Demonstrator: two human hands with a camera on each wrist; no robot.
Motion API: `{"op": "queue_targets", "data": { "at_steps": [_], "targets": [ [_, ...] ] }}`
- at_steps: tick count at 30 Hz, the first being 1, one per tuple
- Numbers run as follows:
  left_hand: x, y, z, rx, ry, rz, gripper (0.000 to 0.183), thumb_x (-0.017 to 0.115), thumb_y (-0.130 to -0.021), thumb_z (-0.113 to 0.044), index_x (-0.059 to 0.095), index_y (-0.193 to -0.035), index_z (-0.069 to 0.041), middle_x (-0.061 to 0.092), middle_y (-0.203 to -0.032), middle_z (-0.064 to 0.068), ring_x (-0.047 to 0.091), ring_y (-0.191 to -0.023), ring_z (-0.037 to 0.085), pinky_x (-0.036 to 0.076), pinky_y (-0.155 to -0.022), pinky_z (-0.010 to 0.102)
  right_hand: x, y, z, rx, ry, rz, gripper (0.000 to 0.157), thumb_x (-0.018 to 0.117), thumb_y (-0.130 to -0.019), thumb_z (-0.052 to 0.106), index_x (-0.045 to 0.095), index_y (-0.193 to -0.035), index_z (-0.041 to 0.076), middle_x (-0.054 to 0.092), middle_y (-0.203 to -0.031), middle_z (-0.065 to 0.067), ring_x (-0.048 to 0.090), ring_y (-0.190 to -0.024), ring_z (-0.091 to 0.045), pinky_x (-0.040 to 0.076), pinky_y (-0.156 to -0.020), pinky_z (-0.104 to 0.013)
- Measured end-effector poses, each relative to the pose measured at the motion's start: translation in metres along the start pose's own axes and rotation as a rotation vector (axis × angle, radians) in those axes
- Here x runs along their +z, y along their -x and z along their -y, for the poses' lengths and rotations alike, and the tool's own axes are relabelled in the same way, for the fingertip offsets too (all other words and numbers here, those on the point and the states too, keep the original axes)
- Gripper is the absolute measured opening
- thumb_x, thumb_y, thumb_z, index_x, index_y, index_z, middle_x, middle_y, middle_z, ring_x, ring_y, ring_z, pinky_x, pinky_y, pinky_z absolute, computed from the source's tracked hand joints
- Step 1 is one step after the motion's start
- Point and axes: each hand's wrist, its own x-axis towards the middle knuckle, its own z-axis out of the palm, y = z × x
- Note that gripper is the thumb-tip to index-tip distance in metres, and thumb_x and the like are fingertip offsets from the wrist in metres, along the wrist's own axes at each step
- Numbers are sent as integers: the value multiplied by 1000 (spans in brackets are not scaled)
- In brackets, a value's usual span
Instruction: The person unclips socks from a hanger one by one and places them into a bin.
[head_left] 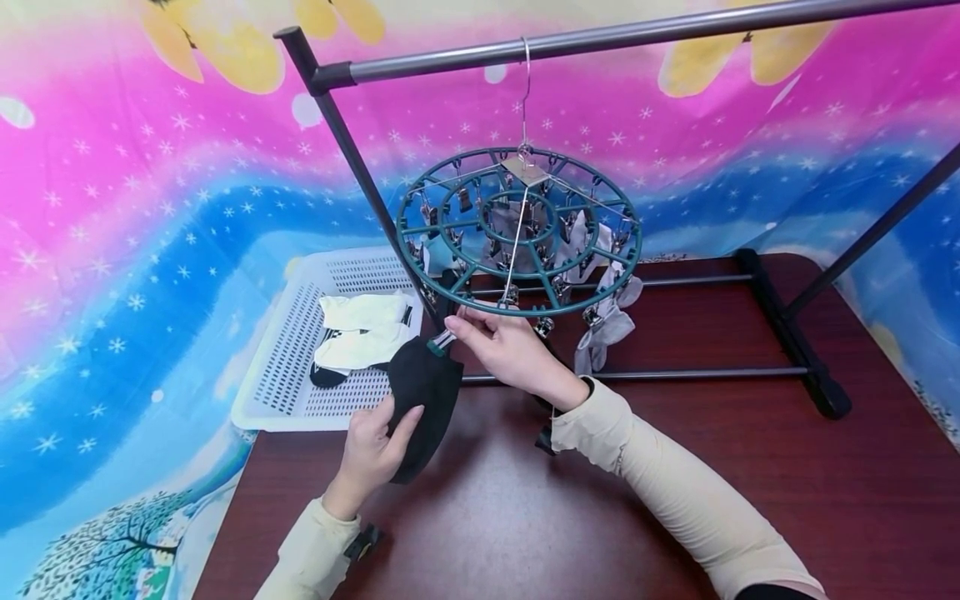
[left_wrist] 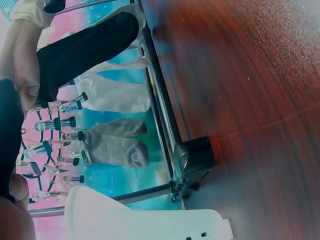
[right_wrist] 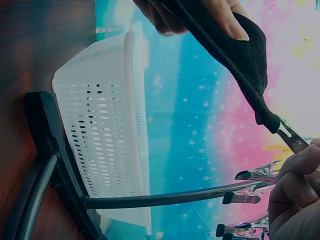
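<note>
The left hand point(head_left: 369, 443) pinches a plain black sock point(head_left: 426, 387).

We are seeing a pink and blue backdrop point(head_left: 247, 146) stretching behind the reddish-brown desk point(head_left: 832, 467), white snowflakes point(head_left: 180, 122) dotting it, yellow shapes point(head_left: 232, 50) showing along the top and a printed tree point(head_left: 138, 542) spreading at the lower left. We are also seeing a dark grey rack point(head_left: 637, 38) standing on the desk.

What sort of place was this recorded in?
Probably an indoor laundry-drying setup, perhaps staged: a round clip hanger hangs from a metal rack over a table, a white basket holds socks, and a snowflake-patterned backdrop stands behind.
</note>
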Motion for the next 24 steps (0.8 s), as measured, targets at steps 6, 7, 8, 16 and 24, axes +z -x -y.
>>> {"op": "queue_targets", "data": {
  "at_steps": [6,7,8,16,24],
  "targets": [
    [-4,0,-1,5,8,13,42,58,-106,-34,70,-102,7,74,-79,19,61,-51,15,53,-53,27,1,-2,-2,-9,-8,-20,36,56,-105,48,71,-120,19,69,-101,-1,61,-93,-17,51,-83,-35],
    [-5,0,-1,4,10,14,43,58,-106,-34,70,-103,7,75,-80,19,61,-51,15,54,-54,27,2,-2,-2,-14,-10,-25,34,56,-105,48,71,-116,19,66,-95,-1,58,-89,-18,48,-80,-35],
    [-6,-1,-1,5,13,13,43,58,-106,-34,70,-104,7,74,-79,19,61,-52,15,55,-55,28,2,-3,-3,-17,-13,-29,34,56,-105,48,70,-115,19,65,-92,-2,57,-87,-18,47,-78,-34],
    [-18,-5,0,6,4,0,43,59,-106,-35,70,-101,7,70,-69,14,59,-50,14,54,-56,25,4,-4,-4,2,-70,-24,35,58,-105,45,69,-122,17,57,-75,-2,54,-71,-20,45,-66,-32],
    [-33,-12,3,-6,-31,-14,47,58,-106,-37,71,-100,7,74,-77,20,62,-53,18,52,-53,29,4,-3,-4,35,-86,-16,42,58,-104,48,68,-131,18,55,-69,-2,53,-64,-19,46,-64,-33]
  ]
}}
